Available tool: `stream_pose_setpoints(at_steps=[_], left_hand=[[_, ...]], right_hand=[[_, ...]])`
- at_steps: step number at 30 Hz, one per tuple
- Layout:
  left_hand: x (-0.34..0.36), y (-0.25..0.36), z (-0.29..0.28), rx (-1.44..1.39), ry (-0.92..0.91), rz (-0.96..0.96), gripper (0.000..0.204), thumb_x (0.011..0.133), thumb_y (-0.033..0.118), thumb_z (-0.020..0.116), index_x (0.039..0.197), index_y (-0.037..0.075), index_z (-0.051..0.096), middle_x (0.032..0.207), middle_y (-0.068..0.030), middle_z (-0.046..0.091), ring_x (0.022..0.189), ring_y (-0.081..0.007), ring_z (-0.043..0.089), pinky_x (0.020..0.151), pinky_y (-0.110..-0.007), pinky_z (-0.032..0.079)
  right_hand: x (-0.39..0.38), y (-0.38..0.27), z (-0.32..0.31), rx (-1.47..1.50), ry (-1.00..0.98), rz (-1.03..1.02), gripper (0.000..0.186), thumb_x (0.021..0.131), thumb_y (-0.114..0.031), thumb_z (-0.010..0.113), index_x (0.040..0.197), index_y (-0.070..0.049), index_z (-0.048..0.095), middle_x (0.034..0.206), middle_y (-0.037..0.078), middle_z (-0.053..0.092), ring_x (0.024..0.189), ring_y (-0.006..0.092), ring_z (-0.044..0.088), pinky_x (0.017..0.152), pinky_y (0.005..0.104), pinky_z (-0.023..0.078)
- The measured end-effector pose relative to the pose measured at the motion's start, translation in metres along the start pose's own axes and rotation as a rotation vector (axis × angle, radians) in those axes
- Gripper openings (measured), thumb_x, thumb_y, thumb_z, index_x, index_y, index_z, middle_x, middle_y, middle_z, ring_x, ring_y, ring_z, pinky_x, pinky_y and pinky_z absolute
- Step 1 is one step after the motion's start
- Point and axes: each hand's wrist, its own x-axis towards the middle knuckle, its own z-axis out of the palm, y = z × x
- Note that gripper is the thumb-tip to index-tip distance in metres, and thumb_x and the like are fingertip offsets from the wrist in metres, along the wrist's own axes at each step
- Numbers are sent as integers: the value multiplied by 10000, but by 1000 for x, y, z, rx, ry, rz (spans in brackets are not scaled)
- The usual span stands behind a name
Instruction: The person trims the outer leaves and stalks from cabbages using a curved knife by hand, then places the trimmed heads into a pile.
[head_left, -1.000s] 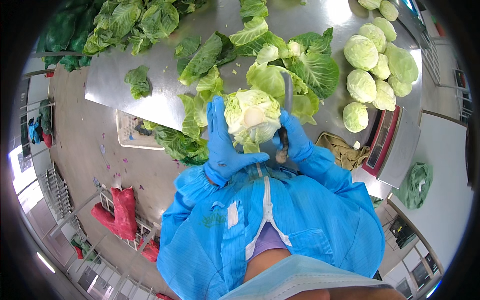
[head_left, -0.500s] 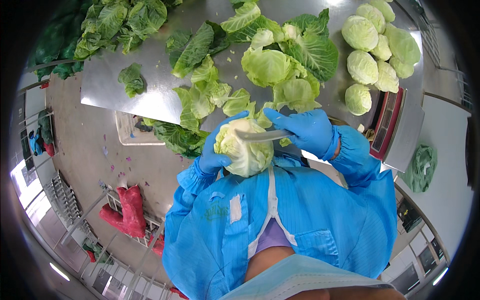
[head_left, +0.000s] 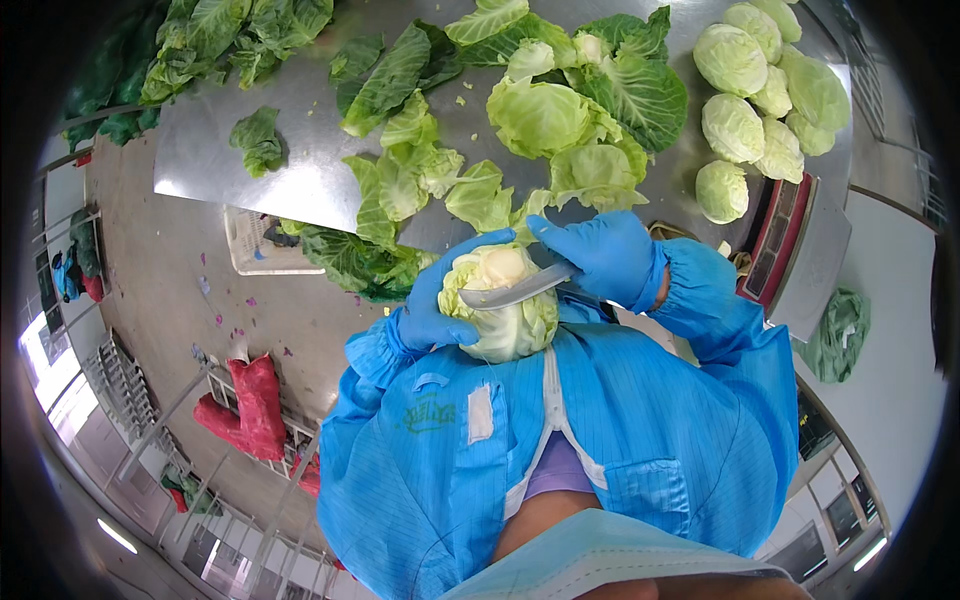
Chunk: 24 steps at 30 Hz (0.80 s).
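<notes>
A pale green cabbage [head_left: 510,328] is held close against my chest, its whitish cut stem end facing up. My left hand [head_left: 440,305], in a blue glove, grips it from the left side, fingers over the far side and thumb on the near side. In my right hand [head_left: 607,258], also gloved, is a knife [head_left: 515,289], its handle hidden in the fist. The blade points left and lies across the cabbage just below the stem end. Loose cabbage leaves [head_left: 480,197] lie on the table just beyond my hands.
A steel table [head_left: 300,140] spreads ahead. Trimmed cabbages [head_left: 733,128] are grouped at its right, with a red-framed device [head_left: 778,240] nearer. Darker leaves [head_left: 240,40] pile at the far left. A pale crate [head_left: 262,243] with leaves beside it and red sacks [head_left: 255,405] are on the left.
The knife blade has come nearer to me across the cabbage and now slants, tip lower left. The cabbage has tilted, showing more of its pale stem end.
</notes>
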Motion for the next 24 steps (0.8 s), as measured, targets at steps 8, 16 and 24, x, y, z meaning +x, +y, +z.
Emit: stream_pose_setpoints(at_steps=[8, 16, 24], left_hand=[[4, 10, -1, 141, -96, -14, 1136, 594, 360, 894, 1467, -32, 281, 1477, -159, 383, 1332, -254, 419, 1114, -396, 318], [-12, 33, 12, 380, 11, 53, 1205, 547, 366, 919, 1481, -24, 265, 1463, -164, 405, 1332, -266, 424, 1122, -405, 315], [13, 28, 1, 306, -1, -116, 1123, 559, 336, 912, 1447, -27, 328, 1390, -149, 468, 1256, -245, 477, 1082, -391, 356]], right_hand=[[-7, 12, 4, 12, 62, 60, 495, 778, -235, 678, 1250, -130, 573, 703, 107, 617, 596, 302, 617, 508, 416, 463], [-34, 55, 8, -39, 255, 348, 309, 854, -139, 646, 1162, -117, 646, 771, 92, 681, 621, 268, 659, 576, 363, 520], [33, -9, -62, 1183, -210, 401, 531, 857, -164, 712, 1352, -70, 543, 701, 54, 666, 566, 82, 604, 535, 247, 477]])
